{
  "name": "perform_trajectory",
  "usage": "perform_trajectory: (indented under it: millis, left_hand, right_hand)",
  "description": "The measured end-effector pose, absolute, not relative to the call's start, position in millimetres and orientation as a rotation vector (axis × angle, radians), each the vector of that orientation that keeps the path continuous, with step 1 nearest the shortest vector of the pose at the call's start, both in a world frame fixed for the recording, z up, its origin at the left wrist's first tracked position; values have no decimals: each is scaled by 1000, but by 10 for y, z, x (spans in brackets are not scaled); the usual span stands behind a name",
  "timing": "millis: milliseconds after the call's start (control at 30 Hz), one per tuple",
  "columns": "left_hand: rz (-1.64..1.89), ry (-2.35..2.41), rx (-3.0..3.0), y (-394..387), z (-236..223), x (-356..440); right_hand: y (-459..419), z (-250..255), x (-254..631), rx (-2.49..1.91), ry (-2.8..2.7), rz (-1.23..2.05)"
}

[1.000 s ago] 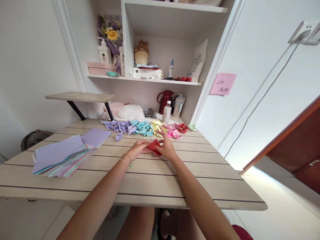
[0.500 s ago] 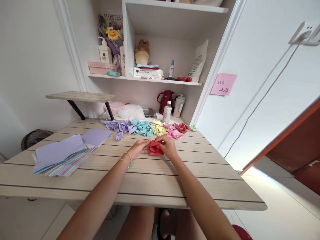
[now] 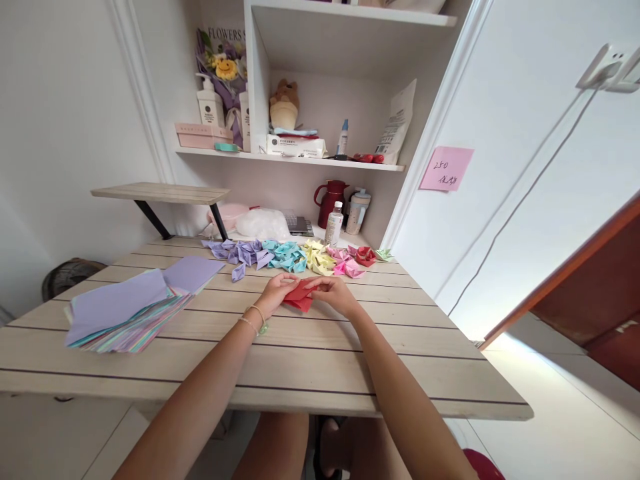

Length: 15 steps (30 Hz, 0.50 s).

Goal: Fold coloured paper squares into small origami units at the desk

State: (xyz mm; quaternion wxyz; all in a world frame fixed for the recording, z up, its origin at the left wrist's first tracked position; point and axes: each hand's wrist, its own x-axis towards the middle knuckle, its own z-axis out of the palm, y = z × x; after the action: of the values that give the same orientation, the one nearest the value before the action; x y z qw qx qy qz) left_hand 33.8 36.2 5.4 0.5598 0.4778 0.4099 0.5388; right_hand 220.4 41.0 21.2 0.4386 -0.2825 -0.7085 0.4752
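A partly folded sheet of red origami paper (image 3: 299,297) is held between my two hands, just above the middle of the table. My left hand (image 3: 276,293) grips its left edge, with the thumb along the top. On the other side, my right hand (image 3: 334,294) pinches the upper right part of the paper. Behind them lies a row of folded paper pieces: purple (image 3: 245,252), blue (image 3: 287,255), yellow (image 3: 319,257), pink (image 3: 349,268), red (image 3: 365,255) and green (image 3: 384,255).
A fanned stack of coloured paper (image 3: 120,310) lies on the left of the slatted table (image 3: 320,373). At the back stand a clear bottle (image 3: 334,225), a dark red jug (image 3: 331,200) and a tumbler (image 3: 358,212). A small raised shelf (image 3: 160,193) is at back left.
The red paper has turned and shifted slightly left; its open pocket no longer faces me, and a corner points down. My right hand has moved a little left with its fingers over the paper.
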Motion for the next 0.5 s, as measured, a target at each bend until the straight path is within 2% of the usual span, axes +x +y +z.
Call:
perform_trajectory:
  millis: [133,500]
  left_hand:
    - [1263,974,1205,347,79,338]
    - [1177,890,1227,283,156,417]
  right_hand:
    - [411,183,2193,-797,-1630,1332]
    - [487,142,2196,-819,-1332,1149]
